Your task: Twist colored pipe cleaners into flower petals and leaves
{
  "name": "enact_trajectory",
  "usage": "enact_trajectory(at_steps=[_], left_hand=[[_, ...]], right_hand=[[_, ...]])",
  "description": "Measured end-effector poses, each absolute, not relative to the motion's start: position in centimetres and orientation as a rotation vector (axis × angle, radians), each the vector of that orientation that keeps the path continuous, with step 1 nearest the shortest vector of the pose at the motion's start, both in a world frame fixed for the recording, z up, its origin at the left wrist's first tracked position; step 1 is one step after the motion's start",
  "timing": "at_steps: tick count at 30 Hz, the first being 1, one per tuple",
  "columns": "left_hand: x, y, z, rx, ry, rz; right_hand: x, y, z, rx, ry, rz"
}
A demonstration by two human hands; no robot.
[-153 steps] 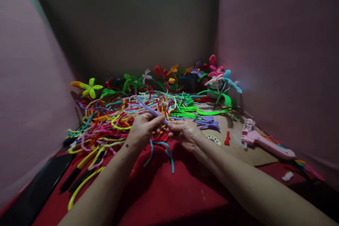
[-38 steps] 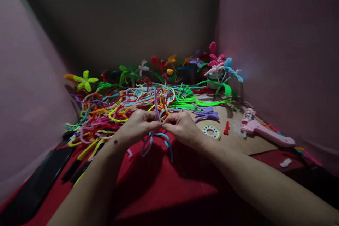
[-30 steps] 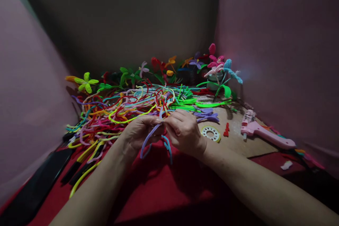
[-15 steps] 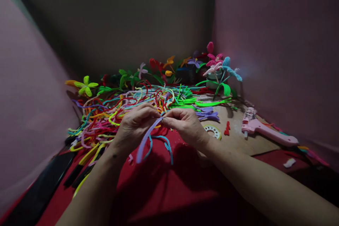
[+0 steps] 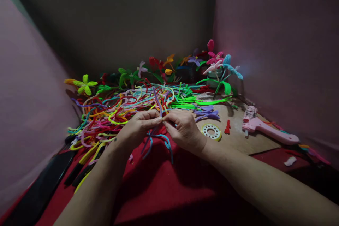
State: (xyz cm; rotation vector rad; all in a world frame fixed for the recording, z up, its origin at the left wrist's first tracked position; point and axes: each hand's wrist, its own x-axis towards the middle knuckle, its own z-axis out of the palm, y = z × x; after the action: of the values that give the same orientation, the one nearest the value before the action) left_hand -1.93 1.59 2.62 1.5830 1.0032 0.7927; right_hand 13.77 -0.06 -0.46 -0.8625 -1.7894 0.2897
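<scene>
The red, cloth-covered desk (image 5: 159, 190) stretches smooth in front of me, down to its near edge. Over its far left and middle spreads a tangled heap of fuzzy stems (image 5: 106, 125). Near this heap meet my left hand (image 5: 139, 124) and my right hand (image 5: 184, 129); their fingertips pinch a thin purple strip (image 5: 157, 100), also fuzzy, which sticks out above and below them.

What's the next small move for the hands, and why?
Probably a small twist: left hand holding steady, right hand turning the purple strands at the pinch. Both hands' fingertips meet there, and loose lengths stick out above and below. The fingers hide how tightly the strands are joined, so I'd go gently.
</scene>
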Motion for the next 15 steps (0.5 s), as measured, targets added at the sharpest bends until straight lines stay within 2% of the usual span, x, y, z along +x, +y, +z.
enact_trajectory(at_steps=[6,12,15], left_hand=[[-1.6,0.9,4.0,1.912,1.183,0.884],[-0.7,0.8,2.8,2.461,1.357,1.124],[-0.8,0.9,2.1,2.734,1.342,1.11]], right_hand=[[13.7,0.5,0.0,-0.87,-1.543,1.036],[13.8,0.9,-0.6,-0.926,-1.484,0.976],[13.8,0.9,-0.6,-0.952,-1.492,0.938]])
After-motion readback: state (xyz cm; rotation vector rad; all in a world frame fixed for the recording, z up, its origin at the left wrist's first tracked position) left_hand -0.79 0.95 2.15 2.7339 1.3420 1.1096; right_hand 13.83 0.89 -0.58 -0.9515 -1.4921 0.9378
